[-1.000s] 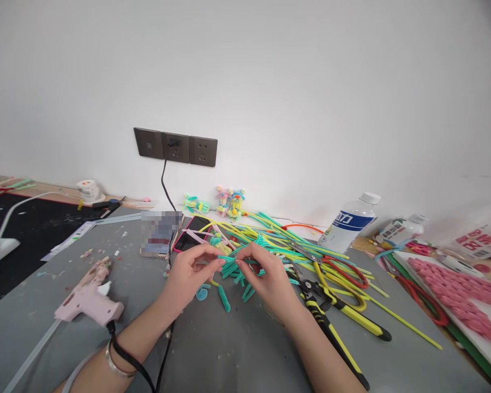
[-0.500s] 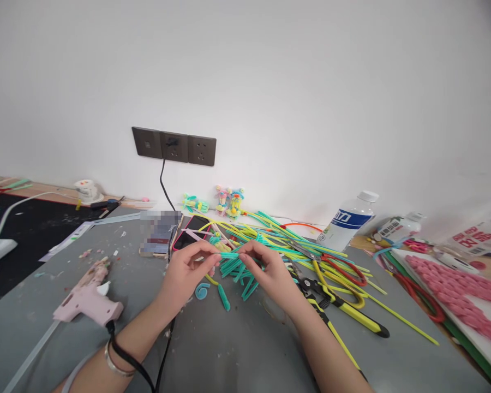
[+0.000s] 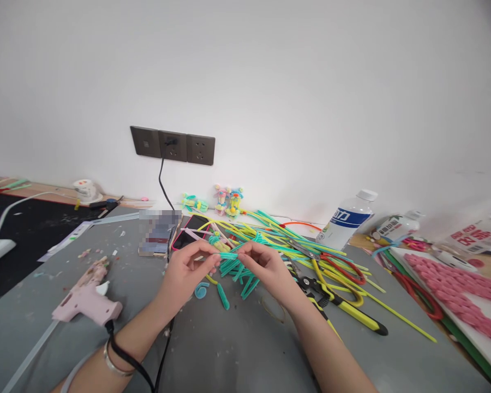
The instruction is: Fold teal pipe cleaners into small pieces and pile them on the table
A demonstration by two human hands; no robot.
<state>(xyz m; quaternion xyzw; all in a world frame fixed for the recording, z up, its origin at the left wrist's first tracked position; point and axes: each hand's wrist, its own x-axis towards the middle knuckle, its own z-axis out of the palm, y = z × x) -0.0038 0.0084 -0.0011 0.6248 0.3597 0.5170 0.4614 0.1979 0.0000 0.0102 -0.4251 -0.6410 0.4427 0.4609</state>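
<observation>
Between my two hands stretches a short teal pipe cleaner (image 3: 228, 255), pinched at both ends. My left hand (image 3: 192, 270) grips its left end with thumb and forefinger. At the other end, the fingertips of my right hand (image 3: 265, 267) close on it. Beneath and behind lie several cut teal pipe cleaner pieces (image 3: 249, 286). Close to my left fingers are a blue coil (image 3: 202, 290) and a yellow stem with a teal tip (image 3: 223, 297). Wire strippers (image 3: 343, 311) with yellow-black handles rest beside my right wrist.
A pink glue gun (image 3: 88, 297) lies at left, its black cord passing by my left forearm. Long yellow and green pipe cleaners (image 3: 278, 226), red-handled scissors (image 3: 343, 267) and a bottle (image 3: 347, 218) are at right. Small pipe cleaner figures (image 3: 228, 201) stand by the wall.
Both hands keep their pinch on the teal pipe cleaner, almost unmoved. The whole view has shifted very slightly.
</observation>
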